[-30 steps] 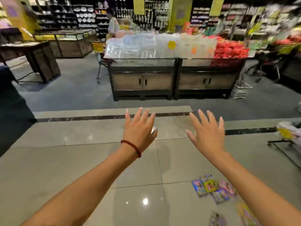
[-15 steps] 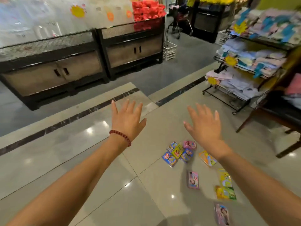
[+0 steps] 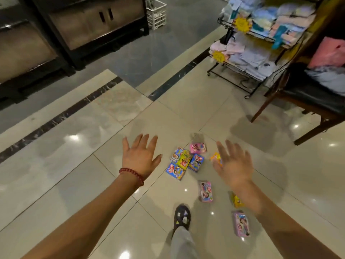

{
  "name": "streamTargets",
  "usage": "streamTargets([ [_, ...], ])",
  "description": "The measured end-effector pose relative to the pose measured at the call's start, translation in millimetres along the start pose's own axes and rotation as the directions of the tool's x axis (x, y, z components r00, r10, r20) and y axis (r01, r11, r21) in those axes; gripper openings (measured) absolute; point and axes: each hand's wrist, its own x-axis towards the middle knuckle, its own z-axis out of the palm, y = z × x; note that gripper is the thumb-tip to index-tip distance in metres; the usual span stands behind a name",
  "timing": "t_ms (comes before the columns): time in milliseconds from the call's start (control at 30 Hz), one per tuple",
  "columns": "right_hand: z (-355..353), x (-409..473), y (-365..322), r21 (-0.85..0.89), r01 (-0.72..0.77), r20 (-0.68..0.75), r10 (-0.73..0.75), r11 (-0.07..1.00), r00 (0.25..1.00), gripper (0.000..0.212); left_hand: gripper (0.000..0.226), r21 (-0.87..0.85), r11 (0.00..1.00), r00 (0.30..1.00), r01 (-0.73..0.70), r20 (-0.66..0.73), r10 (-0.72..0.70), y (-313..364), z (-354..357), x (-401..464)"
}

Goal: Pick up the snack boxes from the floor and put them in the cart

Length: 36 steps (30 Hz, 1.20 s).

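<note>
Snack boxes, small flat cardboard cartons printed in bright colours, lie scattered on the glossy beige tiled floor (image 3: pixel 56 193) ahead of the person. A cluster of four sits between the hands: a blue carton (image 3: pixel 175 171), a yellow-green one (image 3: pixel 184 159) lying partly over its neighbours, a blue one (image 3: pixel 196 162) touching it, and a pink one (image 3: pixel 197 147) just beyond. An orange carton (image 3: pixel 215 158) is partly hidden behind the right hand. Nearer the dark patterned shoe (image 3: pixel 182 216) lie a pink box (image 3: pixel 205 191), a yellow one (image 3: pixel 237 200) half hidden by the forearm, and another pink one (image 3: pixel 241 223).

Both hands hover above the floor, holding nothing. The left hand (image 3: pixel 141 157), with a red bead bracelet (image 3: pixel 132 175) at the wrist, has its fingers straight and spread; the right hand (image 3: pixel 233 163) is blurred, its fingers also apart.

No cart is in view.

These cartons look light and fairly stiff, though thin card would likely dent under a hard squeeze. Lying flat on polished tile, they may slide when nudged. Pinching across the short edges, or lifting the raised yellow-green carton first, seems the easiest hold.
</note>
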Motion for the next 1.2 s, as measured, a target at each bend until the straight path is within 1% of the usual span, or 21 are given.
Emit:
streamTargets([
  [33, 20, 17, 2, 0.008, -0.004, 0.016, 0.004, 1.000, 1.000, 0.056, 0.066, 0.001, 1.000, 1.000, 0.002, 0.029, -0.002, 2, 15, 17],
  [100, 58, 51, 3, 0.013, 0.055, -0.005, -0.055, 0.998, 0.998, 0.055, 0.069, 0.006, 1.000, 0.997, 0.014, 0.078, -0.015, 5, 51, 55],
  [133, 80, 69, 5, 0.015, 0.080, 0.007, -0.080, 0.997, 0.997, 0.055, 0.070, 0.018, 1.000, 0.994, 0.013, 0.108, -0.015, 8, 72, 74],
  [233, 161, 120, 5, 0.024, 0.118, 0.121, -0.120, 0.993, 0.985, 0.061, 0.074, 0.056, 0.998, 0.978, -0.026, 0.206, 0.014, 21, 144, 128],
  [367, 285, 170, 2, 0.026, 0.152, 0.239, -0.154, 0.988, 0.959, 0.059, 0.079, 0.027, 0.997, 0.959, -0.079, 0.276, 0.068, 39, 262, 185],
  [433, 344, 187, 0, 0.017, 0.146, 0.273, -0.145, 0.989, 0.951, 0.064, 0.083, 0.016, 0.993, 0.945, -0.118, 0.309, 0.108, 47, 323, 205],
  [467, 369, 196, -1, -0.027, 0.156, 0.306, -0.140, 0.987, 0.942, 0.070, 0.085, 0.010, 0.991, 0.940, -0.136, 0.318, 0.126, 50, 353, 215],
  [500, 398, 204, -1, -0.063, 0.184, 0.312, -0.156, 0.981, 0.937, 0.073, 0.087, 0.011, 0.988, 0.933, -0.154, 0.331, 0.142, 51, 383, 226],
  [567, 445, 221, -5, -0.063, 0.220, 0.337, -0.187, 0.973, 0.923, 0.073, 0.091, 0.013, 0.983, 0.918, -0.185, 0.359, 0.168, 53, 437, 244],
  [633, 492, 239, -7, -0.055, 0.232, 0.307, -0.204, 0.971, 0.930, 0.076, 0.096, -0.006, 0.978, 0.916, -0.208, 0.350, 0.197, 53, 489, 264],
  [700, 536, 260, -9, -0.072, 0.264, 0.249, -0.239, 0.962, 0.939, 0.090, 0.100, -0.034, 0.974, 0.911, -0.225, 0.348, 0.223, 55, 533, 283],
  [733, 555, 272, -11, -0.055, 0.292, 0.256, -0.269, 0.955, 0.928, 0.100, 0.102, -0.051, 0.971, 0.903, -0.234, 0.359, 0.237, 56, 554, 292],
  [800, 597, 297, -12, -0.050, 0.372, 0.189, -0.357, 0.927, 0.915, 0.114, 0.102, -0.098, 0.961, 0.886, -0.258, 0.372, 0.276, 57, 593, 311],
  [833, 615, 308, -11, -0.080, 0.421, 0.154, -0.406, 0.904, 0.901, 0.118, 0.101, -0.111, 0.951, 0.872, -0.289, 0.379, 0.309, 57, 611, 322],
  [900, 639, 332, -11, -0.125, 0.528, 0.085, -0.521, 0.840, 0.849, 0.125, 0.097, -0.122, 0.916, 0.831, -0.382, 0.387, 0.399, 57, 640, 341],
  [967, 657, 353, -10, -0.122, 0.613, 0.047, -0.612, 0.780, 0.789, 0.130, 0.094, -0.145, 0.880, 0.796, -0.452, 0.379, 0.471, 57, 661, 358],
  [1067, 674, 374, -8, -0.102, 0.713, 0.078, -0.709, 0.693, 0.700, 0.134, 0.096, -0.171, 0.831, 0.750, -0.529, 0.363, 0.553, 59, 681, 375],
  [1133, 682, 379, -6, -0.102, 0.736, 0.080, -0.732, 0.669, 0.676, 0.130, 0.099, -0.195, 0.796, 0.722, -0.573, 0.340, 0.603, 60, 693, 378],
  [1200, 684, 378, -5, -0.091, 0.727, 0.071, -0.723, 0.681, 0.687, 0.125, 0.103, -0.215, 0.768, 0.713, -0.603, 0.287, 0.640, 60, 702, 379],
])
